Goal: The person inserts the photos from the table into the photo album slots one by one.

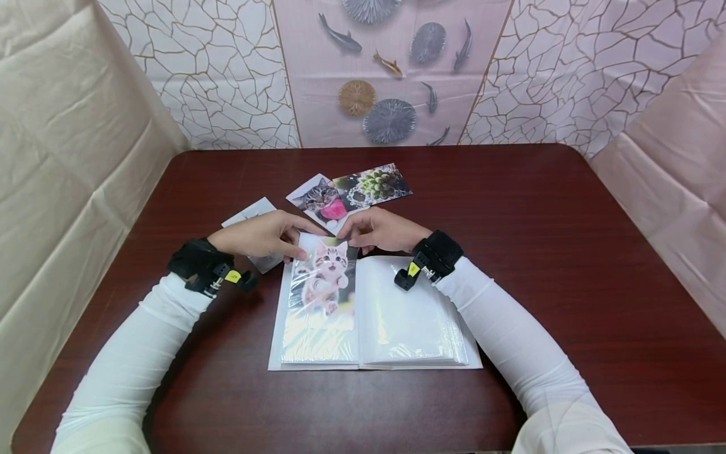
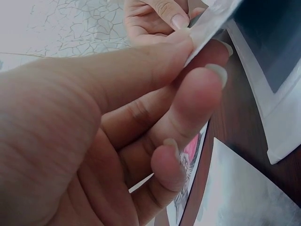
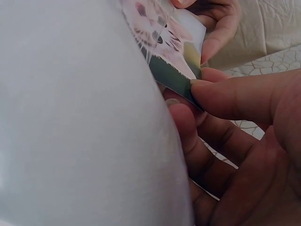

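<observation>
An open photo album [image 1: 411,315] lies on the table with clear plastic sleeves on both pages. A kitten photo [image 1: 326,277] sits mostly inside the left page's sleeve, its top edge standing out at the sleeve's mouth. At its upper left, my left hand [image 1: 269,233] pinches a pale edge between thumb and forefinger; whether that is photo, sleeve or both I cannot tell. My right hand [image 1: 388,230] grips the photo's upper right corner, thumb in front and fingers behind, as the right wrist view shows. The right page's sleeve looks white.
Beyond the album lie a photo of a cat with a pink heart [image 1: 323,200] and a succulent photo [image 1: 374,186], which touch. Another pale photo [image 1: 263,261] lies partly under my left hand. The dark red table [image 1: 544,239] ends at a patterned cloth backdrop.
</observation>
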`<state>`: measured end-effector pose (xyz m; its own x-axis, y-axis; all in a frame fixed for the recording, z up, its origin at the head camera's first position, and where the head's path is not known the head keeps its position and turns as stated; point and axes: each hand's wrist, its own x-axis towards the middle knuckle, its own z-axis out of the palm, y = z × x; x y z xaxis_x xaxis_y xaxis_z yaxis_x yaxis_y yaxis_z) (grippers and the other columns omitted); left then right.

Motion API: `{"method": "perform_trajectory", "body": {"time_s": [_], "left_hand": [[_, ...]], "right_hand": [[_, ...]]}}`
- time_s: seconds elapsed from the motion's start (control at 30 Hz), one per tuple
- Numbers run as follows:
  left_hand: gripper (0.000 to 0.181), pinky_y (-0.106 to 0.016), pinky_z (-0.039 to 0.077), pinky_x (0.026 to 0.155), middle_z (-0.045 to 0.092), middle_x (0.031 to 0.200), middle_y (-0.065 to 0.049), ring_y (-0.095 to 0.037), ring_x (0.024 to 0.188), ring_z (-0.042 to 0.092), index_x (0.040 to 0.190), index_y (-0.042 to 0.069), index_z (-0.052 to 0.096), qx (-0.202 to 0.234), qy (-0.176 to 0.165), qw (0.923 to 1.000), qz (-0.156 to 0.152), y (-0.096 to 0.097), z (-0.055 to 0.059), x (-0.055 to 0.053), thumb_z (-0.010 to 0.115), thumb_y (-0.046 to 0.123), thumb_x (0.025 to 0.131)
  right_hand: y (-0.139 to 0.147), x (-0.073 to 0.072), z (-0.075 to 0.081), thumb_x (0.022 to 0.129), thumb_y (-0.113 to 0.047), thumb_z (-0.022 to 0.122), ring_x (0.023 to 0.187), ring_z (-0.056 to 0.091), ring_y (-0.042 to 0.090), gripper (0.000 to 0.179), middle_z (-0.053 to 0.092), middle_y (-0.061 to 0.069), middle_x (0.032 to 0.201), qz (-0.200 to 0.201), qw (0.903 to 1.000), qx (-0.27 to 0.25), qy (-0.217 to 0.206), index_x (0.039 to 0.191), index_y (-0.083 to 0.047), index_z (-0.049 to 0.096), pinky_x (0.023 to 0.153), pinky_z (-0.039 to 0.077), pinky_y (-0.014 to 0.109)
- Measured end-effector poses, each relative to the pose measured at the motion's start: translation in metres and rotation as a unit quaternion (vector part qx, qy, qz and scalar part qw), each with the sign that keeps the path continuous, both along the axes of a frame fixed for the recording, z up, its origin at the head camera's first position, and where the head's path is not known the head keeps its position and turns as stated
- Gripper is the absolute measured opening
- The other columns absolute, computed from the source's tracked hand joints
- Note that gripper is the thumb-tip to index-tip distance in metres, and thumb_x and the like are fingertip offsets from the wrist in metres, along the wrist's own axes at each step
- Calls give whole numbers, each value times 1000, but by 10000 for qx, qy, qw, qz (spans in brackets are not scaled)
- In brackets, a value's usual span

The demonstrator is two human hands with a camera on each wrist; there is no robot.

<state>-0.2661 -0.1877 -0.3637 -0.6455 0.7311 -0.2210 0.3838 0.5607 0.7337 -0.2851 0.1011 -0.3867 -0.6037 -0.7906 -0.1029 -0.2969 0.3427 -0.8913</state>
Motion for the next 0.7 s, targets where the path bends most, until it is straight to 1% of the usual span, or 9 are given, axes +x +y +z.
{"method": "perform_trajectory", "body": {"time_s": [0.2,0.43,0.7], "left_hand": [[50,-24,43,56,69,73,-5,-30,67,61,141,12,59,-10,-2,10000,27,0,0,0,73,15,94],[46,-24,39,54,71,76,-6,-30,64,59,138,12,61,-91,57,9999,19,0,1,1,73,17,94],[42,-24,41,55,70,75,-4,-31,67,61,134,13,64,-100,106,9999,16,0,-1,0,74,18,94]], "right_hand": [[-1,0,0,101,-3,59,72,58,28,22,65,15,82,37,10000,60,-43,121,-3,68,73,52,31],[-1,0,0,101,-3,59,73,59,29,23,65,16,83,97,9999,121,16,121,-4,70,73,52,31],[-1,0,0,100,-3,60,72,59,27,23,65,14,82,183,9997,124,68,121,-3,71,71,52,30]]}}
